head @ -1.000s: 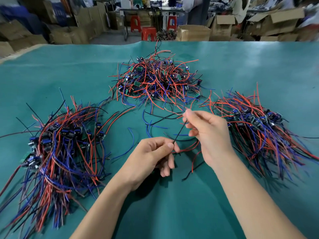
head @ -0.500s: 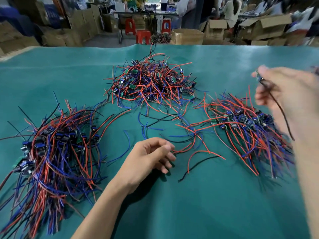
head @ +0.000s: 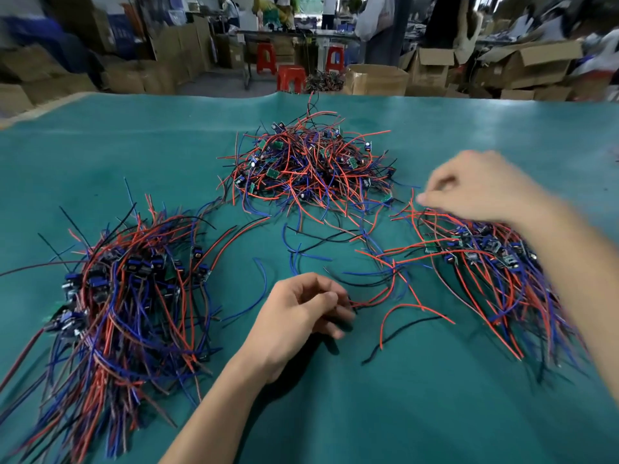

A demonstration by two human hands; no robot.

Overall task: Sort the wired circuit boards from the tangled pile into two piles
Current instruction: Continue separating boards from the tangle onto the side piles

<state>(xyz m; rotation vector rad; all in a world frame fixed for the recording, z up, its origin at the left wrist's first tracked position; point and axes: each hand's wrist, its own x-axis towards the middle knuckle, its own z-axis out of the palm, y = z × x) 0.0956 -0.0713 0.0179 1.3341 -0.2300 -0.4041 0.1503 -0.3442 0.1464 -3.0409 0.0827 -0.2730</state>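
Observation:
The tangled pile [head: 311,169] of red, blue and black wired circuit boards lies at the middle back of the green mat [head: 402,413]. A sorted pile [head: 127,289] sits at the left and another sorted pile [head: 495,262] at the right. My left hand [head: 301,313] rests on the mat between them, fingers loosely curled, fingertips beside the ends of some loose wires [head: 395,279]. My right hand [head: 479,185] is blurred and hovers over the back edge of the right pile. Its fingers are bent, and the blur hides whether it holds anything.
Loose red and black wires [head: 412,316] trail across the mat in front of the right pile. Beyond the table's far edge stand cardboard boxes [head: 375,78] and red stools [head: 291,77]. Bare mat lies near me.
My right hand, raised high at the right with a black-wired board half a second ago, has come down and left over the right pile. My left hand has stayed in place.

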